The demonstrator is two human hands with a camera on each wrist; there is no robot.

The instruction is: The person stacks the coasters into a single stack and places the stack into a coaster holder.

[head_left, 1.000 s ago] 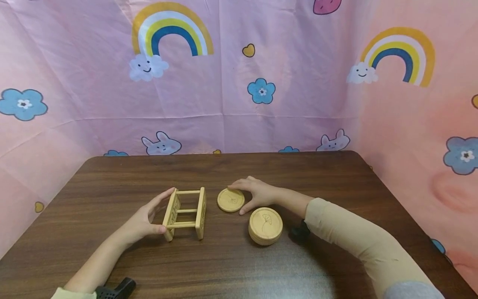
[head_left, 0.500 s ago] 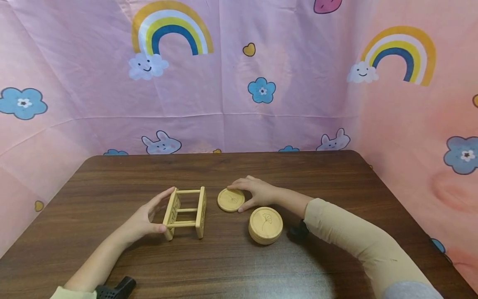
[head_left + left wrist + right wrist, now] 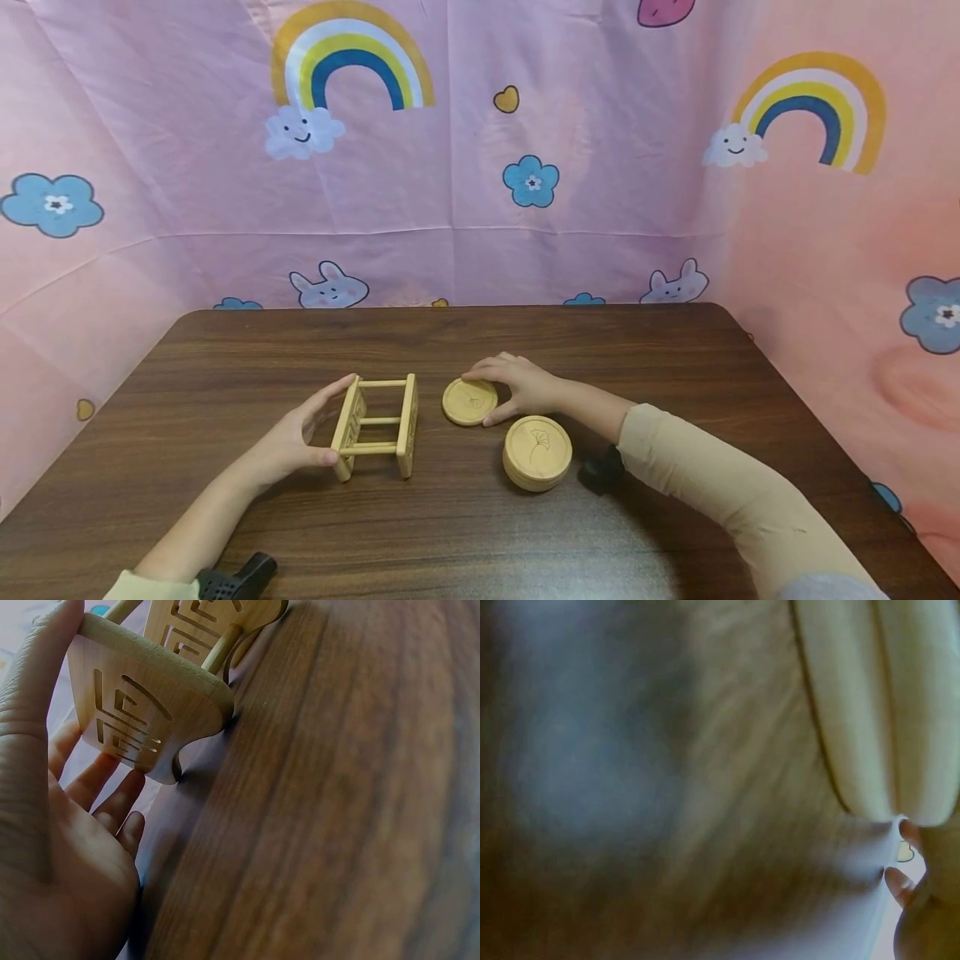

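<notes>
**Left hand [image 3: 288, 450] grips a wooden coaster rack [image 3: 407, 429], right hand [image 3: 529, 388] holds one round coaster [image 3: 465, 403]**

The rack stands upright on the brown wood-grain counter [image 3: 420, 533], left of the middle of the frame. The left hand grips its left side panel, with the thumb at the near end and the fingers at the far end. In the left wrist view, this panel shows cut-out slots.

The coaster lies flat near the centre of the frame; the right hand pinches it at the edge between thumb and fingers. Just below and to the right of it is a coaster stack [image 3: 537, 454], whose top bears a leaf drawing. Across the upper frame hangs a pastel cloth [image 3: 472, 192] with rainbows and flowers.
</notes>
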